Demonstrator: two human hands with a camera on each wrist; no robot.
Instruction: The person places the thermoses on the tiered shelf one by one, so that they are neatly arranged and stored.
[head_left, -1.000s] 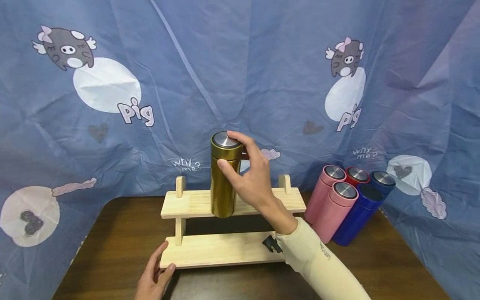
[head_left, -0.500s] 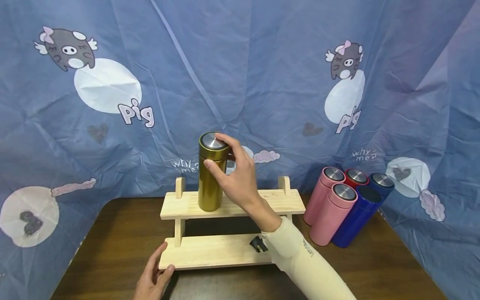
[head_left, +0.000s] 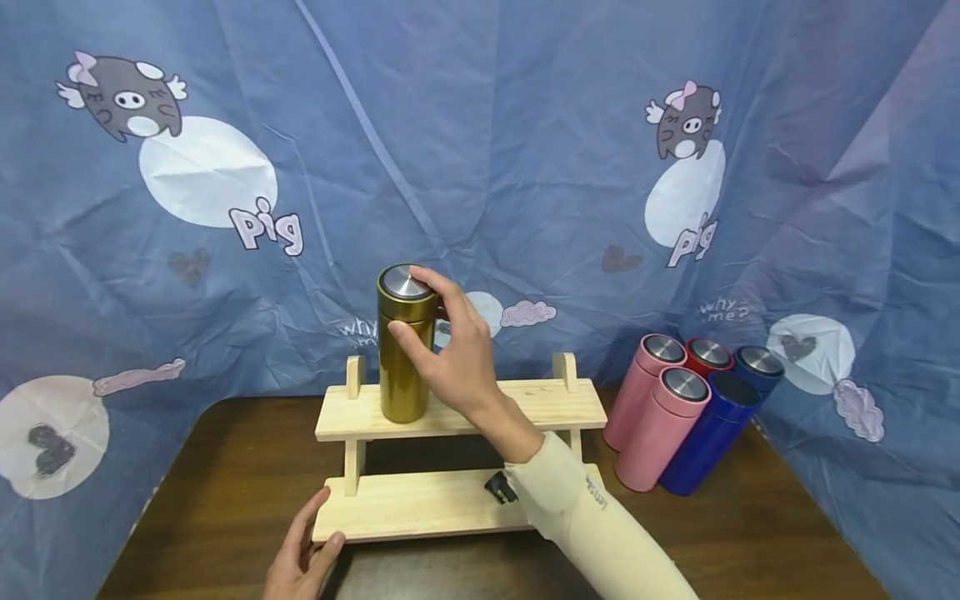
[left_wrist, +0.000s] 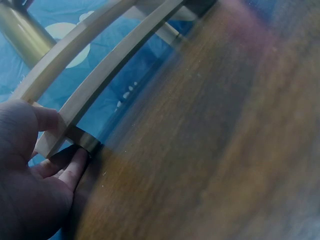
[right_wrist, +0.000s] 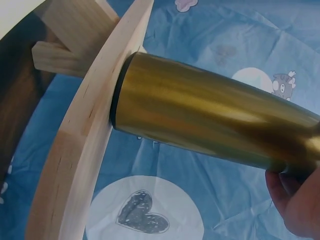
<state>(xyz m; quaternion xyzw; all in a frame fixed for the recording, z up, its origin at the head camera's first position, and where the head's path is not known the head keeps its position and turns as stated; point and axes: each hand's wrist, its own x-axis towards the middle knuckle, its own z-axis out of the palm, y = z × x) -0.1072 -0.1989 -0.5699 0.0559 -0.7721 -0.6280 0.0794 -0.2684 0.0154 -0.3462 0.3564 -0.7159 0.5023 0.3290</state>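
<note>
My right hand (head_left: pixel 459 354) grips a gold thermos bottle (head_left: pixel 402 379) near its top, with thumb on the front and a finger over the silver lid. The bottle is upright at the left part of the upper board of a two-tier wooden rack (head_left: pixel 517 408). In the right wrist view, the base of the gold bottle (right_wrist: pixel 200 112) meets the upper board (right_wrist: pixel 75 150). My left hand (head_left: pixel 300 554) holds the left end of the lower board (head_left: pixel 420 506). The left wrist view shows thumb and fingers of the left hand (left_wrist: pixel 35 170) around that end.
Right of the rack, several thermos bottles stand close together: two pink ones (head_left: pixel 660 433), a red one (head_left: pixel 708 354) and two blue ones (head_left: pixel 708 437). All are on the brown table (head_left: pixel 232 475). A blue cloth (head_left: pixel 480 167) with pig prints hangs behind.
My right hand has carried the gold bottle left along the upper board, and it is a little lower now. My left hand keeps its hold on the lower board.
</note>
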